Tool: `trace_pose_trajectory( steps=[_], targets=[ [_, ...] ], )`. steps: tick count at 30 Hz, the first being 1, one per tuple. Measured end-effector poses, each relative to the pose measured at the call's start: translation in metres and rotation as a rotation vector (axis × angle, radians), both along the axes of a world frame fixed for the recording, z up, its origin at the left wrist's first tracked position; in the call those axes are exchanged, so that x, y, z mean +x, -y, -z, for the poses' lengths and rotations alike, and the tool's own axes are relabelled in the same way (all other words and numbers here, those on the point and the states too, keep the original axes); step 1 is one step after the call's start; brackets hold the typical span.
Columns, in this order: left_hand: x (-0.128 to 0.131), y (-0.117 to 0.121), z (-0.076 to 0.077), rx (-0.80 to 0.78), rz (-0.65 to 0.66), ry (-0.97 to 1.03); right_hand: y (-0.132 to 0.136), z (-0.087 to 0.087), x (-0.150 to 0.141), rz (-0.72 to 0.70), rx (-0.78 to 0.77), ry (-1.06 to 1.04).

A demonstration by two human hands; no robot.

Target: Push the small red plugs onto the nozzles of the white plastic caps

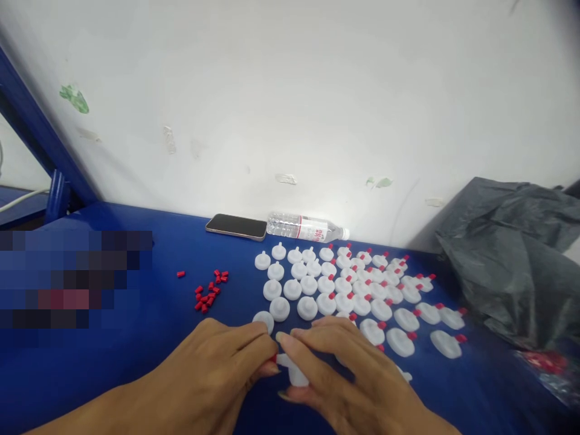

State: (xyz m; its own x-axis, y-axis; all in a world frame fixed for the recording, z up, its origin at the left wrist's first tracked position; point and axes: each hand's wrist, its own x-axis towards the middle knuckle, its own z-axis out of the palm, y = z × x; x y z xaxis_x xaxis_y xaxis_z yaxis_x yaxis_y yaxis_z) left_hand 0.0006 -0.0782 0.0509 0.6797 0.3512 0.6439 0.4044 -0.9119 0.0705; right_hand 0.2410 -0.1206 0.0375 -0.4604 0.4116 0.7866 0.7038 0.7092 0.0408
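Between thumb and fingers, my left hand [226,353] pinches a small red cap [273,359] right at the tip of a white nozzle. My right hand [344,368] is closed around the white plastic nozzle lid [297,373], its spout turned left toward the red cap. Whether the cap touches the spout is hard to tell. Just past my hands stand several white lids [280,309] with bare spouts. To their right lie many white lids [400,342] with red caps on their spouts. Loose red caps [211,298] lie in a small group beyond my left hand.
A phone [236,226] and a clear labelled bottle [308,227] lie along the wall. A dark grey plastic bag [512,254] stands at the right, with a clear bag of red pieces [546,362] below it. A blue frame post [57,196] rises at the left.
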Motion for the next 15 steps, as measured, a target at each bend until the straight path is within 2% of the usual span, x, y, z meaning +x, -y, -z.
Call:
trace_pose_trajectory(
  steps=[2,5,11,13,15],
  targets=[
    [0.002,0.002,-0.004,0.026,-0.003,0.02,-0.002,0.0,0.0,-0.039,0.032,-0.013],
    [0.003,0.005,-0.008,0.003,0.03,0.03,0.001,-0.006,-0.001,-0.022,-0.027,0.014],
    [0.005,0.002,-0.006,-0.097,0.047,0.087,0.005,-0.01,-0.003,0.019,-0.038,0.019],
    [0.005,-0.003,-0.005,-0.152,0.073,0.066,0.003,-0.014,-0.002,0.037,-0.057,0.036],
    [0.003,-0.007,-0.004,-0.174,0.042,0.005,0.0,-0.02,0.003,0.072,-0.079,0.063]
  ],
)
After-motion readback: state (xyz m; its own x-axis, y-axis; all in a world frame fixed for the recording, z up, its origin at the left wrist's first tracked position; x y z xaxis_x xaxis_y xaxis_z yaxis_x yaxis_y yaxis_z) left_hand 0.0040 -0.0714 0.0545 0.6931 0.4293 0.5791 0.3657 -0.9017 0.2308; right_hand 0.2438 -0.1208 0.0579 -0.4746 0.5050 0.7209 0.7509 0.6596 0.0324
